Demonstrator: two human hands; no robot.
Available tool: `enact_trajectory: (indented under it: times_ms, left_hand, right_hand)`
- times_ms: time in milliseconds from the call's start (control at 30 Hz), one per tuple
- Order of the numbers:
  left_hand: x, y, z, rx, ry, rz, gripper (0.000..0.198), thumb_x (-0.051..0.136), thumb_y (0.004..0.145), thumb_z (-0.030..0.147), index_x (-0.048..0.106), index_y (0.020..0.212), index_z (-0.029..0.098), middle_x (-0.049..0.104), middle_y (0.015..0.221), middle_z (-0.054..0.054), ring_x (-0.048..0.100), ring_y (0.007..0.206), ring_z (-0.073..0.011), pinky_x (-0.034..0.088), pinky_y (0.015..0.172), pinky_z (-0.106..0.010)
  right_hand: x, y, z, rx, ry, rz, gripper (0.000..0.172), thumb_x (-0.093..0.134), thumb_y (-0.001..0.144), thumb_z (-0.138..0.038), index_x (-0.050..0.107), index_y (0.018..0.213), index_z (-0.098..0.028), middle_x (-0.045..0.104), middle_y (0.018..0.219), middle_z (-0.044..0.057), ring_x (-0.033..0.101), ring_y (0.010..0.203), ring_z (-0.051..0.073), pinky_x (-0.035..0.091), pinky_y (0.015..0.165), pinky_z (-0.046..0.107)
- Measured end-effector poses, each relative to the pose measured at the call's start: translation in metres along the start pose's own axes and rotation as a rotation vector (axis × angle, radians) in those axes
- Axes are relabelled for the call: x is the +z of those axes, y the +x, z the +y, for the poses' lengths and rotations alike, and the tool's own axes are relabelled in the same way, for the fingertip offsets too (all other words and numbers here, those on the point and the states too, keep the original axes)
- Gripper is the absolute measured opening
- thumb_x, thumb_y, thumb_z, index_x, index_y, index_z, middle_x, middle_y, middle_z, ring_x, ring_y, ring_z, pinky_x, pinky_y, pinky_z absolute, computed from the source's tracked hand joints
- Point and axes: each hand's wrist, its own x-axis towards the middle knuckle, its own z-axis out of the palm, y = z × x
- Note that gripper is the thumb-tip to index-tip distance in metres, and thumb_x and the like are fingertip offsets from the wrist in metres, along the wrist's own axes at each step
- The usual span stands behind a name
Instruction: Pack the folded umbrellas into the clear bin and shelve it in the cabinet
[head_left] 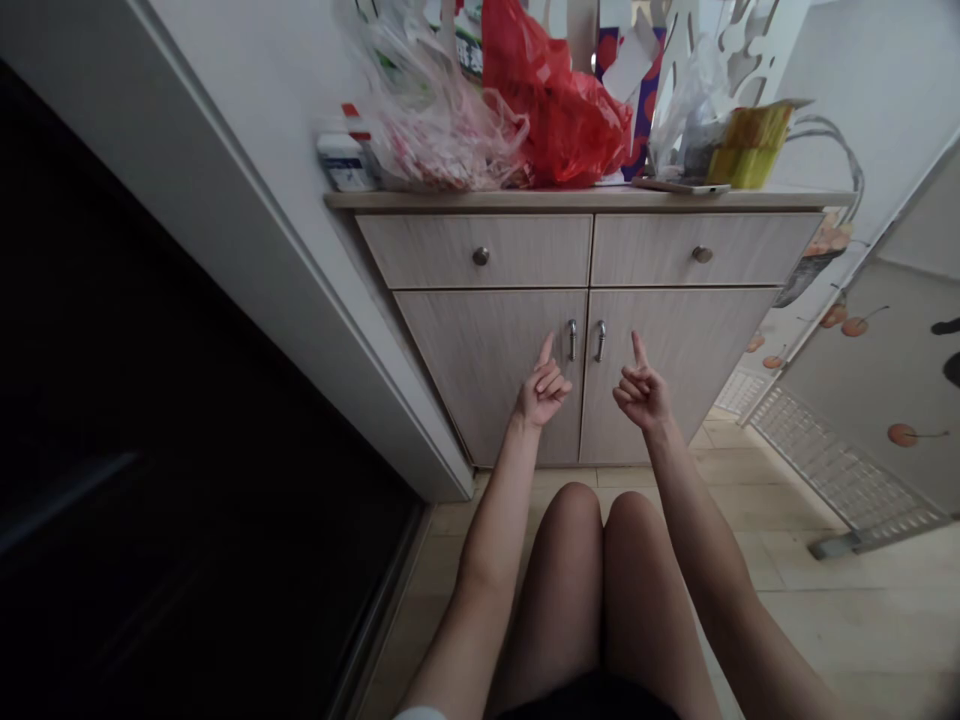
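Note:
Both hands are raised in front of a pale wooden cabinet (pixel 487 350) with two drawers above two closed doors. My left hand (pixel 545 392) points its index finger up, with the other fingers curled in and nothing visible in them. It is left of the left door's metal handle (pixel 572 340). On the other side, my right hand (pixel 643 396) has the same shape, index finger raised and the rest folded, to the right of the right door's handle (pixel 601 341). Neither hand holds a handle.
On the cabinet top stand a white bottle (pixel 346 162), a clear plastic bag (pixel 450 135), a red bag (pixel 562 110), a phone-like flat item (pixel 681 186) and a yellow package (pixel 750 145). A dark doorway (pixel 150 450) is at left, a patterned panel (pixel 862 370) at right.

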Motion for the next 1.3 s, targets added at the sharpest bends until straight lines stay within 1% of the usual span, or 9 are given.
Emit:
enact_trajectory:
  times_ms: [200, 400, 800, 867, 933, 1033, 1100, 1167, 1300]
  left_hand:
    - [-0.005, -0.020, -0.027, 0.093, -0.096, 0.063, 0.050, 0.038, 0.098, 0.018, 0.048, 0.145, 0.031, 0.007, 0.048, 0.013, 0.004, 0.040, -0.0088, 0.029, 0.056, -0.024]
    - [-0.007, -0.025, -0.047, 0.091, -0.104, 0.106, 0.048, 0.038, 0.097, 0.019, 0.051, 0.143, 0.029, 0.005, 0.048, 0.014, 0.001, 0.041, -0.0087, 0.030, 0.059, -0.025]
    - [-0.009, -0.018, -0.050, 0.060, -0.069, 0.075, 0.051, 0.043, 0.096, 0.015, 0.049, 0.144, 0.030, 0.010, 0.044, 0.015, 0.008, 0.035, -0.0062, 0.032, 0.056, -0.022]
    - [-0.007, -0.007, -0.046, 0.033, 0.063, 0.096, 0.050, 0.050, 0.094, 0.019, 0.050, 0.143, 0.029, 0.017, 0.043, 0.014, 0.016, 0.035, -0.0063, 0.033, 0.055, -0.022]
    - [-0.003, 0.011, -0.041, 0.051, 0.312, 0.181, 0.043, 0.056, 0.092, 0.024, 0.058, 0.135, 0.024, 0.033, 0.045, 0.012, 0.032, 0.039, -0.0074, 0.035, 0.055, -0.022]
    - [0.007, 0.044, -0.035, 0.215, 0.828, 0.375, 0.029, 0.058, 0.091, 0.024, 0.067, 0.118, 0.017, 0.066, 0.077, -0.003, 0.062, 0.073, -0.0149, 0.045, 0.071, -0.027]
    - [0.014, 0.064, -0.034, 0.316, 1.118, 0.429, 0.031, 0.061, 0.089, 0.019, 0.065, 0.119, 0.015, 0.068, 0.111, -0.013, 0.064, 0.104, -0.0217, 0.046, 0.088, -0.031]
    - [0.019, 0.077, -0.038, 0.317, 1.272, 0.402, 0.038, 0.061, 0.089, 0.017, 0.059, 0.127, 0.014, 0.063, 0.126, -0.018, 0.060, 0.117, -0.0253, 0.044, 0.096, -0.034]
    - [0.016, 0.083, -0.049, 0.252, 1.339, 0.362, 0.029, 0.049, 0.096, 0.015, 0.059, 0.122, 0.012, 0.068, 0.115, -0.019, 0.065, 0.108, -0.0250, 0.046, 0.092, -0.034]
  right_hand:
    - [-0.005, -0.018, 0.010, 0.011, 0.100, 0.012, 0.053, 0.057, 0.071, -0.028, 0.062, 0.124, -0.030, 0.006, 0.046, -0.016, -0.007, 0.044, 0.008, 0.004, 0.042, 0.024]
    - [-0.012, -0.019, 0.027, 0.035, 0.083, 0.011, 0.041, 0.058, 0.074, -0.032, 0.065, 0.114, -0.028, 0.006, 0.045, -0.017, -0.007, 0.044, 0.007, 0.004, 0.043, 0.025]
    - [-0.014, -0.011, 0.032, 0.023, 0.018, -0.051, 0.064, 0.054, 0.070, -0.026, 0.057, 0.133, -0.030, 0.013, 0.045, -0.016, 0.001, 0.041, 0.008, 0.012, 0.044, 0.023]
    - [-0.017, -0.001, 0.034, -0.038, -0.161, 0.051, 0.061, 0.055, 0.074, -0.030, 0.056, 0.135, -0.029, 0.024, 0.047, -0.014, 0.012, 0.040, 0.009, 0.019, 0.046, 0.022]
    - [-0.020, 0.017, 0.037, -0.174, -0.470, 0.244, 0.053, 0.054, 0.079, -0.035, 0.060, 0.130, -0.024, 0.044, 0.057, -0.009, 0.030, 0.046, 0.010, 0.028, 0.051, 0.022]
    - [-0.026, 0.054, 0.045, -0.403, -0.987, 0.456, 0.045, 0.052, 0.084, -0.040, 0.064, 0.121, -0.016, 0.065, 0.092, 0.007, 0.053, 0.074, 0.016, 0.042, 0.069, 0.028]
    - [-0.028, 0.078, 0.052, -0.446, -1.185, 0.444, 0.043, 0.051, 0.086, -0.040, 0.064, 0.117, -0.014, 0.066, 0.106, 0.014, 0.057, 0.088, 0.020, 0.044, 0.080, 0.032]
    - [-0.029, 0.097, 0.061, -0.393, -1.253, 0.394, 0.038, 0.049, 0.089, -0.041, 0.064, 0.110, -0.013, 0.067, 0.103, 0.016, 0.059, 0.089, 0.022, 0.044, 0.081, 0.034]
    - [-0.029, 0.112, 0.075, -0.304, -1.246, 0.404, 0.034, 0.043, 0.093, -0.042, 0.064, 0.097, -0.015, 0.069, 0.090, 0.014, 0.062, 0.081, 0.023, 0.045, 0.076, 0.033]
